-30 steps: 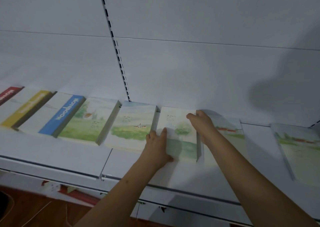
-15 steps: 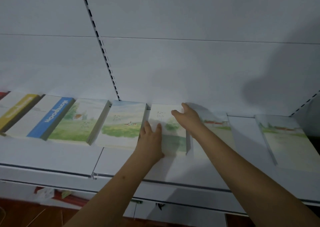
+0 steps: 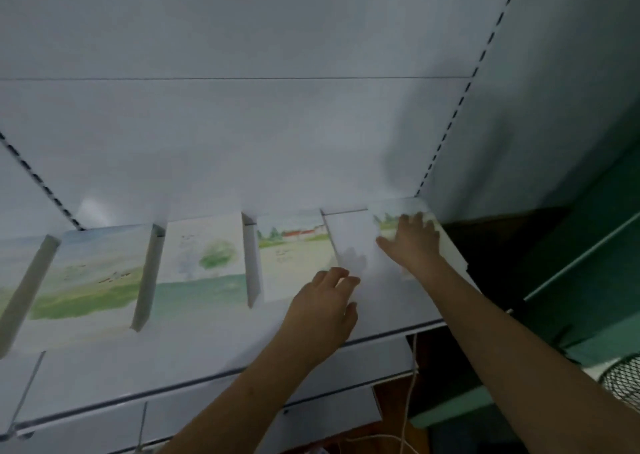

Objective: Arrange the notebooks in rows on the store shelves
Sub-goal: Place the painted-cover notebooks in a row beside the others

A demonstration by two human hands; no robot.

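White shelf (image 3: 381,318) carries notebooks in a row. Right hand (image 3: 412,242) lies flat, fingers spread, on rightmost notebook (image 3: 446,249) at shelf end. Left hand (image 3: 323,310) rests loosely curled near red-roofed notebook (image 3: 294,256), gripping nothing.

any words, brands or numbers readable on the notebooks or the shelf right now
None can be read.
Red-roofed notebook: small dark marks on the cover, too blurred to read.
Green-bush notebook: faint marks near the top, too blurred to read.
Meadow notebook: dark specks only, no legible text.
Notebook under the right hand: blurred, no text visible.
Shelf: no label or sign shows.
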